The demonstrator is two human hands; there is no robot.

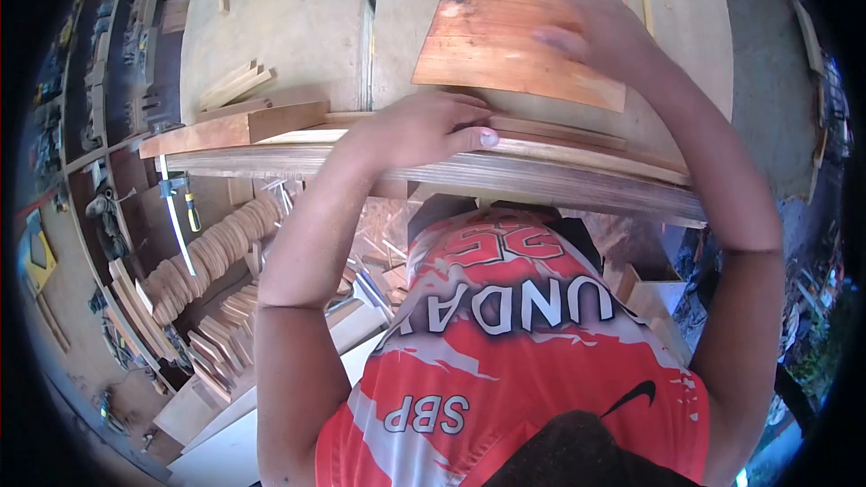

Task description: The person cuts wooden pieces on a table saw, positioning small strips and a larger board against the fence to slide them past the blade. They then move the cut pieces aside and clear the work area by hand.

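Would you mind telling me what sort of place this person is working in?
Most likely a woodworking shop: a reddish wooden board lies on a pale workbench, cut wooden discs are stacked in a row below it, and clamps hang at the bench's edge.

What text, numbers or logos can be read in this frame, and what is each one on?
"SBP": lower part of the red and white jersey.
"UNDAY": across the same jersey, its start hidden in a fold.
Red two-digit number above it: creased, not surely readable.
Black swoosh mark: no words.
Shelves on the left: any labels too small to read.
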